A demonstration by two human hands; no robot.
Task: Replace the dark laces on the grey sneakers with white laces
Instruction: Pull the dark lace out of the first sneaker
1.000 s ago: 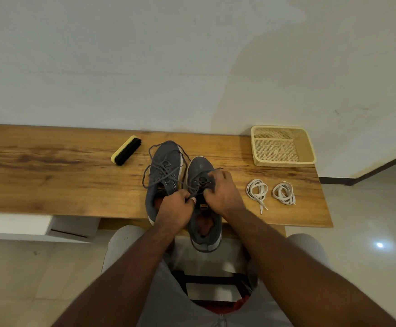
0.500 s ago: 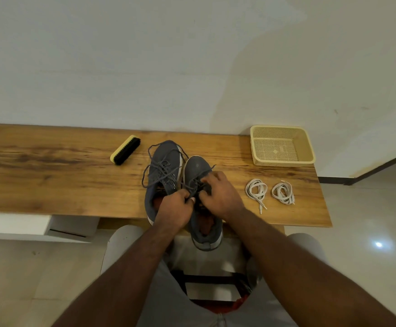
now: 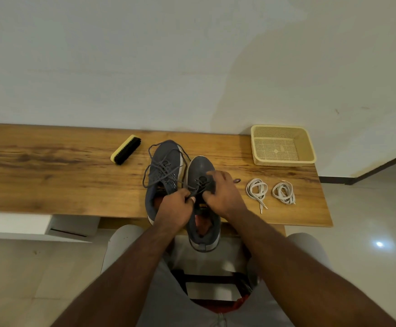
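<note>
Your left hand (image 3: 174, 210): fingers curled, pinching the dark lace (image 3: 198, 188) of the right sneaker (image 3: 200, 171).
Your right hand (image 3: 223, 195): fingers curled over that sneaker's laced top, gripping it; whether they pinch the lace, you cannot tell.
Right sneaker: heel overhangs the wooden bench (image 3: 51, 175).
Left sneaker (image 3: 165, 159): just beside it, laces loose.
White laces (image 3: 257, 191): two coils right of your hands.
Basket (image 3: 307, 147): far right corner.
Brush (image 3: 126, 149): left of the sneakers.

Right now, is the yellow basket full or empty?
Empty. The yellow basket shows only its bare mesh floor; both white lace bundles lie outside it on the wooden bench.
</note>
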